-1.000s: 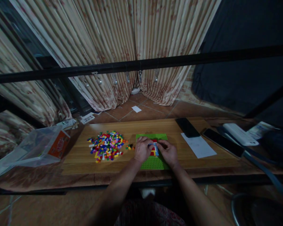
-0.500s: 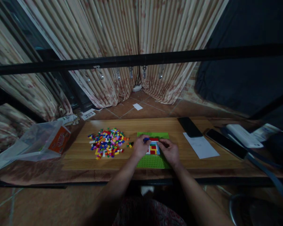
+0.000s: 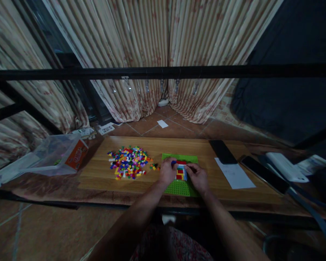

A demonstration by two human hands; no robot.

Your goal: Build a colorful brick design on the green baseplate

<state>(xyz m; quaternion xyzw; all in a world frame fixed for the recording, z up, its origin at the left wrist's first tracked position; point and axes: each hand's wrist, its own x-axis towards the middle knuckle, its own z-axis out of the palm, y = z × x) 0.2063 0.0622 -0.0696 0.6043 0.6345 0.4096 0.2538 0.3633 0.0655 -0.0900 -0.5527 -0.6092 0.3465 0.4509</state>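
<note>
A green studded baseplate lies on the wooden board. On it stands a small toy brick build in red, white, yellow and light blue. My left hand is closed at the build's left side, with a dark blue toy brick at its fingertips. From the right, my right hand reaches the build's upper right corner, thumb and forefinger drawn together. Whatever sits between those fingers is too small to make out. The hands partly cover the build and the plate's sides.
A pile of mixed toy bricks spreads left on the wooden board, with a few strays beside it. To the right lie a white paper, a black phone and another dark phone. A clear plastic box stands far left.
My view has shifted, so the whole scene sits slightly farther right. Both hands stay at the build, the blue brick still at my left fingertips; the right fingers are a little closer to the build.
</note>
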